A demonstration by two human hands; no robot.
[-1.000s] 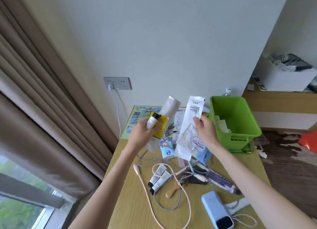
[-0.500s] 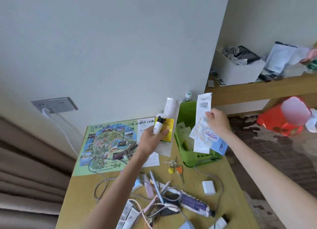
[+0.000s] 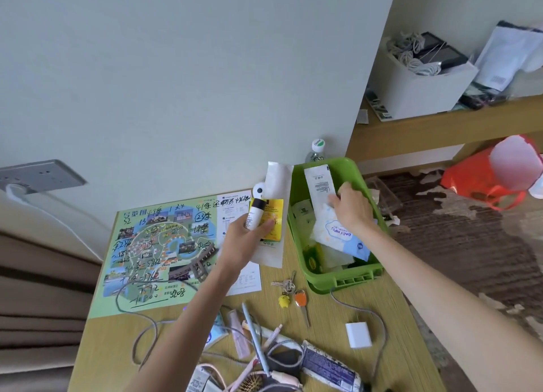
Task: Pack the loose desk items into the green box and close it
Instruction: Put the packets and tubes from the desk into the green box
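"BABY WIPES" is seen printed, upside down, on the blue-and-white pack (image 3: 338,233) in the green box (image 3: 343,283), and "3208" is handwritten on the map (image 3: 141,244).

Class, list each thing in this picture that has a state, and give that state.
green box: open, partly filled.
long white packet: gripped by the right hand, upright in the box.
baby wipes pack: lying in the box.
small bottle: capped, gripped by the left hand.
keys: loose on the desk.

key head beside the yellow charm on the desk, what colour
The key head is orange, shown clearly in the head view.
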